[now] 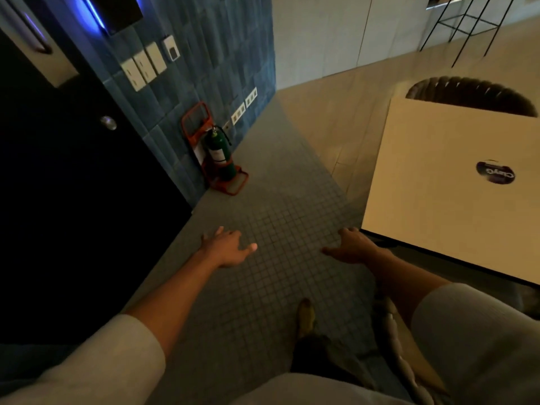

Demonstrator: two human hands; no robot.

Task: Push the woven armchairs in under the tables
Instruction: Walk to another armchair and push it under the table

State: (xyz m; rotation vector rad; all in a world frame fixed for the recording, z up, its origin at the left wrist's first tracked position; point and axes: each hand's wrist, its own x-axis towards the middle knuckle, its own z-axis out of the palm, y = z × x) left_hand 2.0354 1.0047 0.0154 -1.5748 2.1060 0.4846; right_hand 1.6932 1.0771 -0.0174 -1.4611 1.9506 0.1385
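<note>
A cream square table [444,176] with a dark round logo sticker stands at the right. Behind its far edge shows the curved dark woven back of an armchair [473,93], its seat hidden by the tabletop. A second woven armchair's rim [394,331] shows below my right arm, near the table's front corner. My left hand [228,247] is stretched out over the tiled floor, fingers apart and empty. My right hand [350,245] hovers open just left of the table's near corner, touching nothing that I can see.
A green fire extinguisher [220,154] in a red stand sits against the blue tiled wall. A black door [73,185] fills the left. A black wire-frame stand [464,21] is at the far right back. My foot [305,315] is on the grey tiled floor.
</note>
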